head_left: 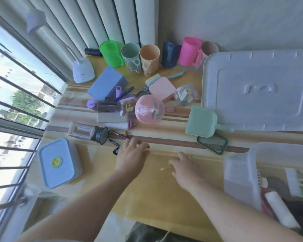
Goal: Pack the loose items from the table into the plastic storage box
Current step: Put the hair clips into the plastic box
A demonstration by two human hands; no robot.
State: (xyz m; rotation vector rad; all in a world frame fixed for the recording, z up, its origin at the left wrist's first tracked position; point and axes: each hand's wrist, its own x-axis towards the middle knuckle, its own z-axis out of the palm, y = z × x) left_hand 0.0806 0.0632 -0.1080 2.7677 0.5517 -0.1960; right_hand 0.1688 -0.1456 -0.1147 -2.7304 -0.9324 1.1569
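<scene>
Both hands' fingers [175, 161] (relaxed, grasping nothing) rest on the striped table [164, 189] beside the window [16, 102].

Green mug [110, 53], pink mug [191, 50], mint scoop [202, 122], brown-striped yellow tablecloth [164, 138], translucent white box lid [259, 89].

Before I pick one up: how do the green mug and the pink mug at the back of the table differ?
The green mug stands at the left end of the cup row, near the desk lamp; the pink mug stands toward the right end, beside the box lid. The green mug's handle shows at its lower right as a short tab; the pink mug's is a full loop on its right. Both are upright, translucent plastic and look empty.
</scene>
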